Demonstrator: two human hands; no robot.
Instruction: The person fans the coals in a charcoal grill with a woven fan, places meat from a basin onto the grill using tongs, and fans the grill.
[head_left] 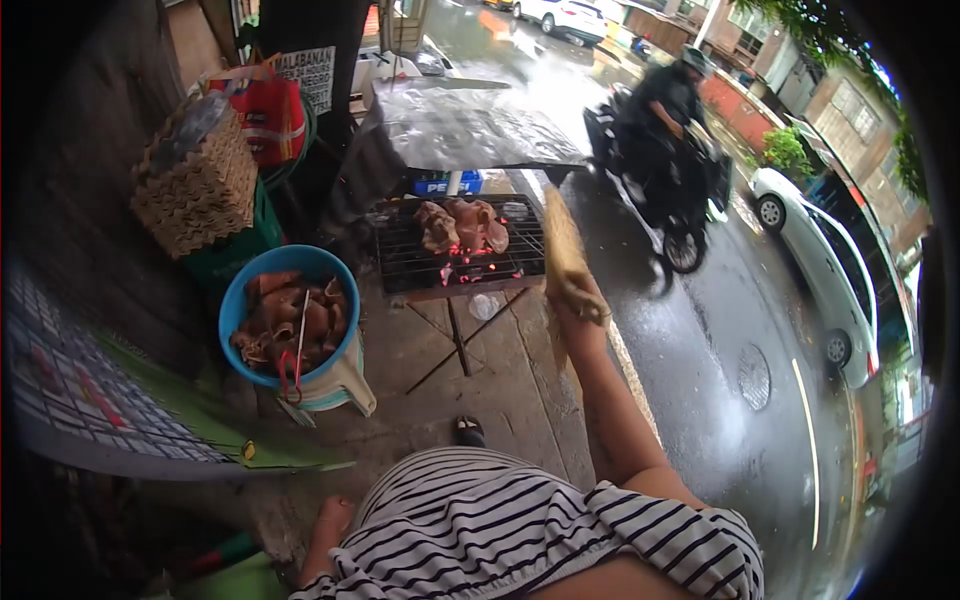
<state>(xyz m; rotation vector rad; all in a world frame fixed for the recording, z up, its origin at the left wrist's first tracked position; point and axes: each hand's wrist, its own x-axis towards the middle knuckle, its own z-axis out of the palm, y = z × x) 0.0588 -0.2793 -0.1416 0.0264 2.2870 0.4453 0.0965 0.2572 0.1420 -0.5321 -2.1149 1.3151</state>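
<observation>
My right hand is closed round a tan fan, likely woven, smeared by motion at the right end of the grill. Several pieces of raw-looking meat lie on the black grill grate, with glowing coals beneath. Down by my hip is my left hand, small and foreshortened; its fingers are not clear. Left of the grill, a blue basin holds more brown meat and red-handled tongs.
The basin sits on a pale plastic stool. Stacked egg trays stand behind it, beside a red bag. A metal sheet covers the grill's back. A motorcycle rider and a parked white car occupy the wet street.
</observation>
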